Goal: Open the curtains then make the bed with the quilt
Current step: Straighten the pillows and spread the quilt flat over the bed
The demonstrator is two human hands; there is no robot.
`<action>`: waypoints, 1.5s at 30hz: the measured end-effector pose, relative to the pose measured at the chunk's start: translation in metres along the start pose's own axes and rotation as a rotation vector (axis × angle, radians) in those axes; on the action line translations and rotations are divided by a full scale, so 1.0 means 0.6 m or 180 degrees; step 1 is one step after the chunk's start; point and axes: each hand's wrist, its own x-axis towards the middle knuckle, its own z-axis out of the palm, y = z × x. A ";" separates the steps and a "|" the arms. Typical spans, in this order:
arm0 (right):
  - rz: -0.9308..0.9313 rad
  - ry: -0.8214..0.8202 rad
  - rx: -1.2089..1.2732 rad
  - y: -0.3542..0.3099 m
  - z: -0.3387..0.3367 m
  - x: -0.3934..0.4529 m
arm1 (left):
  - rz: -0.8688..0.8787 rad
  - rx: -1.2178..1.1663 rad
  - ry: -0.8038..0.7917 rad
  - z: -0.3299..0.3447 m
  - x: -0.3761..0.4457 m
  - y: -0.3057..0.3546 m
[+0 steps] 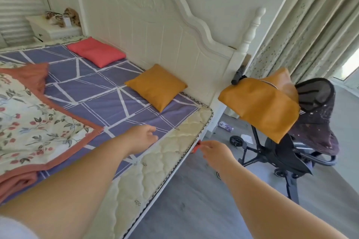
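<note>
Hands reach out over the near corner of the bed (194,122); the left hand (142,137) hovers over the edge of the purple sheet (93,91), fingers loosely curled and holding nothing that can be seen; the right hand (213,151) sits just past the mattress (155,170) edge, over the floor (194,209), thumb and fingers pinched together beside a small red thing (196,146) at the mattress side, though whether they grip it cannot be told.

Quilt (35,122), floral with a salmon border, lies on the left part of the bed, its upper corner folded back and its lower edge bunched; it leaves the sheet bare toward the headboard (155,25) and the right side. Sheet falls short of the mattress edge, so a strip of cream quilted mattress shows along the near side.

Two pillows lie by the headboard: a red pillow (96,51) to the left, a mustard pillow (156,87) to the right, well apart.

Curtain (310,31) hangs at the upper right, gathered in folds, with bright window (349,66) showing at its far edge. Stroller (303,132) stands on the floor beside the bed's corner, a mustard cloth (260,106) draped over its handle; a nightstand (52,27) stands at the far left of the headboard, with small things on top.
</note>
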 end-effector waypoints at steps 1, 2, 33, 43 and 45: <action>0.0019 -0.0092 -0.0013 -0.011 0.010 0.009 | -0.0006 -0.0042 0.0032 -0.017 0.011 -0.003; 0.0000 -0.0170 -0.0021 -0.025 0.020 0.022 | -0.0006 -0.0075 0.0035 -0.033 0.023 -0.007; 0.0026 -0.0941 -0.1301 -0.138 0.084 1.039 | -0.1733 0.0358 -0.0409 -0.047 0.797 -0.110; 0.0247 -0.0464 -0.2136 0.035 0.138 1.283 | -0.1974 0.1131 -0.1129 0.177 0.952 -0.185; 0.0357 -0.0415 -0.2458 0.064 0.157 1.298 | -0.2003 0.1460 -0.1075 0.210 0.967 -0.186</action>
